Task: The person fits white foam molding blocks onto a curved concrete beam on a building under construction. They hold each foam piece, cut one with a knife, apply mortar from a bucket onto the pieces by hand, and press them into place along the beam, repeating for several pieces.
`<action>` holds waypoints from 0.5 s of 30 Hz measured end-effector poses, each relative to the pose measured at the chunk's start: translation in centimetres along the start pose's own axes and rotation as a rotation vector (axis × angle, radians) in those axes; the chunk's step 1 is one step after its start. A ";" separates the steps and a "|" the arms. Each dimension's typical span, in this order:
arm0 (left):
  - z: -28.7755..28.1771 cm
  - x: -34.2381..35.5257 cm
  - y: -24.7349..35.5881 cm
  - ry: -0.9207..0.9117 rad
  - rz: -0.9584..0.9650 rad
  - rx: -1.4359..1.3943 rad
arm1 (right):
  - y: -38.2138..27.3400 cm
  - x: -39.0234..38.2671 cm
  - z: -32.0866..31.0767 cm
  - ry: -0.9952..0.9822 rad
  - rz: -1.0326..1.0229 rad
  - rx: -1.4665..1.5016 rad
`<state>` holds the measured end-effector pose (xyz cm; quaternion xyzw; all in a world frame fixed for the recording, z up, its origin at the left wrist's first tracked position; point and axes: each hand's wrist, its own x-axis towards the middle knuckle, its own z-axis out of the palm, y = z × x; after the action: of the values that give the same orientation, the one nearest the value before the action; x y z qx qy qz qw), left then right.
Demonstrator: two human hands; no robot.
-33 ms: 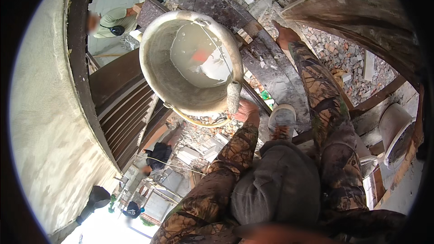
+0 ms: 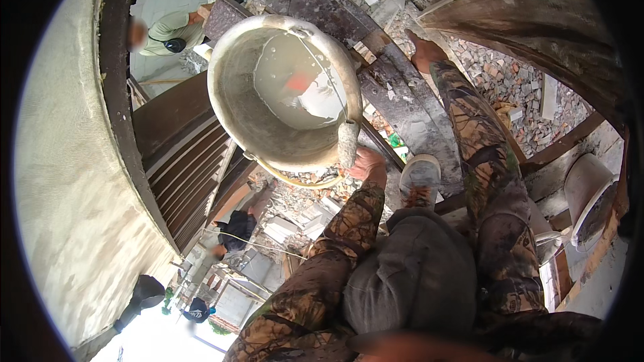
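Observation:
A large grey mortar bucket (image 2: 231, 104), crusted pale, is before me at centre-left with cloudy greyish liquid (image 2: 285, 60) inside. Its wire handle hangs across the mouth, with a thick cement-coated grip (image 2: 347, 144) over the near right rim. My left hand (image 2: 367, 163) is closed at that rim just beside the grip; the bucket hides its fingertips. Further right, my right hand (image 2: 424, 53) is at the edge of a dusty plank (image 2: 416, 110), one finger stretched out and nothing visible in it. Both sleeves are camouflage-patterned.
My shoe (image 2: 420, 177) rests by the planks. Broken brick rubble (image 2: 500, 80) lies below. Another bucket (image 2: 585, 184) stands at right. A brown slatted panel (image 2: 188, 167) and plastered wall (image 2: 74, 134) flank the left. One person (image 2: 171, 33) works at upper left, another (image 2: 236, 231) lower down.

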<state>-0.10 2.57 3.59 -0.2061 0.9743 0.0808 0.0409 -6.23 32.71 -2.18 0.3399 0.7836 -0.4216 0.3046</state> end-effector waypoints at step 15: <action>-1.0 -0.1 0.7 -0.197 -0.078 0.035 | -2.2 1.4 -1.4 -0.069 -0.053 -0.305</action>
<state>-0.34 3.02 4.68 -0.2342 0.9581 0.0822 0.1432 -9.00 33.40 -1.62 0.2542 0.8363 -0.3169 0.3681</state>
